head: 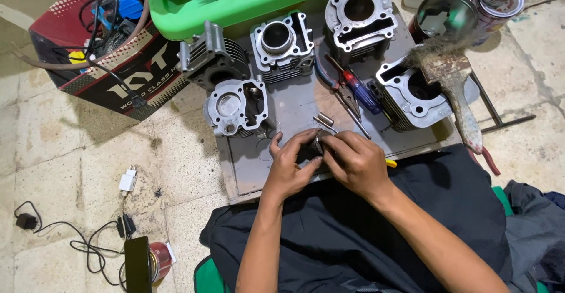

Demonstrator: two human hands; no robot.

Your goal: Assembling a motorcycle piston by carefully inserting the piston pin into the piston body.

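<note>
A low metal desk [297, 107] fills the middle of the frame, its grey top scuffed and oily. On it stand 5 finned engine cylinder blocks; the biggest, at right centre [409, 98], has a worn paintbrush [456, 90] lying across it, and another [235, 107] stands left of centre. A green plastic tub [235, 7] sits along the top edge, and a red and black carton [100, 45] full of cables fills the upper left. Between the blocks lie blue-handled pliers [353, 90] and a short steel pin [325, 119].

Just below centre, at the desk's near edge, the left hand [288, 166] and right hand [356, 160] meet around a small dark round part [318, 144], probably a piston, though the fingers hide most of it. The left-hand fingers curl closed under and around its side; the right-hand fingers pinch over its top rim. The part is lifted slightly off the desk, over the person's dark-clothed lap.

It looks stiff, solid metal, fairly heavy for its size, and likely oily and slippery. The broad side wall gives the safest hold, not the thin rim edges.
</note>
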